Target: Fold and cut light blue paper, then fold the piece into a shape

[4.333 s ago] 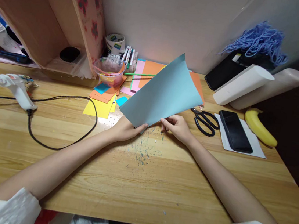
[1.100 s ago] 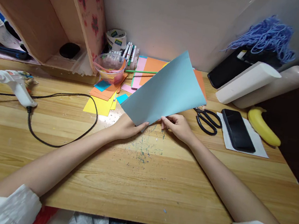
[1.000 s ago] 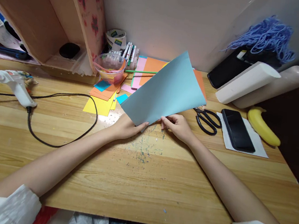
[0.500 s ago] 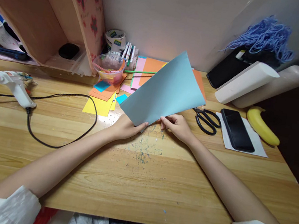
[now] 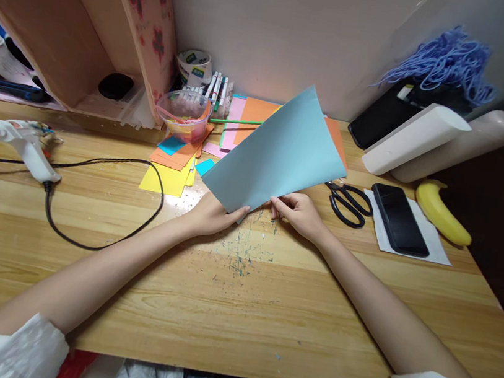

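A light blue sheet of paper (image 5: 280, 149) is held up at a slant over the middle of the table. My left hand (image 5: 213, 213) grips its lower left corner, thumb in front and the other fingers hidden behind the sheet. On the near edge, a little to the right, my right hand (image 5: 298, 213) pinches the paper between thumb and fingers. Black-handled scissors (image 5: 348, 204) lie just right of my right hand, their blades partly out of sight. Orange and pink paper (image 5: 256, 109) shows behind the blue sheet.
A white glue gun (image 5: 27, 151) with a looping black cord lies left. Yellow paper (image 5: 164, 180), a clear plastic tub (image 5: 182, 116) and markers (image 5: 217, 90) stand behind my left hand. Rightward are a phone (image 5: 400, 219), a banana (image 5: 443, 213) and white rolls (image 5: 416, 140). Scraps dot the table (image 5: 234, 318).
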Motion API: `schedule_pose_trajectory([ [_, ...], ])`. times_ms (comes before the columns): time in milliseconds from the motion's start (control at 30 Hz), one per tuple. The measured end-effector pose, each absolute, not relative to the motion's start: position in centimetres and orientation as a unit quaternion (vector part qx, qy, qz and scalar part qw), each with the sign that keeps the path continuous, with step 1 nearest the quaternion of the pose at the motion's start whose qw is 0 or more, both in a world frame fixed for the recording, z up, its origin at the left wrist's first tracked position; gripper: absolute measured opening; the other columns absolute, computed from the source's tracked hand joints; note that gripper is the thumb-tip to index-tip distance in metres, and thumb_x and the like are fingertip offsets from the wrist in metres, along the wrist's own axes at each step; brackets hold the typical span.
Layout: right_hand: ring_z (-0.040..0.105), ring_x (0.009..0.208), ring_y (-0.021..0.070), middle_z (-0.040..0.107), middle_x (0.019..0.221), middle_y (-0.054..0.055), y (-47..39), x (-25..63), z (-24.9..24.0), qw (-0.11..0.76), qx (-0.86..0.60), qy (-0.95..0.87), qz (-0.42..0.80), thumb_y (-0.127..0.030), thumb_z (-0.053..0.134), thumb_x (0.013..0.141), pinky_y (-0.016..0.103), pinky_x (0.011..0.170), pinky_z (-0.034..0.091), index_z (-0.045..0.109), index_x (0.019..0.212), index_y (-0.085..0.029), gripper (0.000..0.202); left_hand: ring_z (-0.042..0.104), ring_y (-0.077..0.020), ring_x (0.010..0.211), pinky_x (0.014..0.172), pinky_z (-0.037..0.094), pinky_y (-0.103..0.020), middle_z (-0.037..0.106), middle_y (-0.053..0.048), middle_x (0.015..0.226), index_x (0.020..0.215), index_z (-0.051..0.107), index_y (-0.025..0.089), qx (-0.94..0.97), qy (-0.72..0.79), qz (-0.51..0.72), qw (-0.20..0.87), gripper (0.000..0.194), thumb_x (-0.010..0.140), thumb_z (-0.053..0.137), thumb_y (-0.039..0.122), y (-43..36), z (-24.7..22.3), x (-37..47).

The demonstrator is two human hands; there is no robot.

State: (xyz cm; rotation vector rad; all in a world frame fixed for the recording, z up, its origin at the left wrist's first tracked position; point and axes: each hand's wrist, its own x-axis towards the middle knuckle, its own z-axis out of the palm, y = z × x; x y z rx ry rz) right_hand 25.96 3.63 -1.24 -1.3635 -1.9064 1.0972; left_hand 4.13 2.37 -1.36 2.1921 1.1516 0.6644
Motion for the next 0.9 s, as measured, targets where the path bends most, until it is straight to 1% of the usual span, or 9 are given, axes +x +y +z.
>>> schedule_pose_trajectory([
  [300, 0.054, 0.054, 0.0127, 0.063, 0.058, 0.004, 3.62, 25.98, -1.25, 0.271, -0.508, -0.713, 0.401, -0.041, 0.047, 0.084, 0.027, 0.058, 0.041, 0.062, 0.060, -0.014, 0.038, 0.054, -0.0219, 0.105, 0.090, 0.042, -0.036, 0.060, -0.006, 0.115, 0.113, 0.056, 0.021, 0.820, 0.425, 0.254, 0.286, 0.034, 0.087, 0.043, 0.038, 2.32, -1.30, 4.13],
  [567, 0.054, 0.053, 0.0126, 0.063, 0.058, 0.004, 3.64, 26.02, -1.32, 0.270, -0.509, -0.711, 0.403, -0.042, 0.047, 0.083, 0.026, 0.056, 0.041, 0.063, 0.062, -0.013, 0.039, 0.054, -0.0218, 0.106, 0.091, 0.042, -0.036, 0.060, -0.006, 0.116, 0.112, 0.056, 0.020, 0.818, 0.427, 0.257, 0.286, 0.034, 0.087, 0.043, 0.039, 2.33, -1.34, 4.11],
  [833, 0.053, 0.052, 0.0118, 0.062, 0.057, 0.004, 3.64, 25.94, -1.20, 0.271, -0.508, -0.711, 0.402, -0.041, 0.048, 0.083, 0.026, 0.056, 0.040, 0.061, 0.059, -0.014, 0.039, 0.054, -0.0215, 0.105, 0.089, 0.043, -0.035, 0.061, -0.007, 0.114, 0.111, 0.056, 0.019, 0.821, 0.426, 0.253, 0.284, 0.034, 0.087, 0.043, 0.038, 2.34, -1.30, 4.13],
  [900, 0.053, 0.053, 0.0120, 0.062, 0.057, 0.004, 3.65, 25.95, -1.24, 0.272, -0.508, -0.710, 0.404, -0.041, 0.048, 0.083, 0.026, 0.056, 0.040, 0.062, 0.060, -0.014, 0.038, 0.054, -0.0215, 0.105, 0.089, 0.043, -0.035, 0.061, -0.007, 0.114, 0.111, 0.056, 0.019, 0.821, 0.426, 0.252, 0.285, 0.034, 0.087, 0.043, 0.038, 2.35, -1.31, 4.12],
])
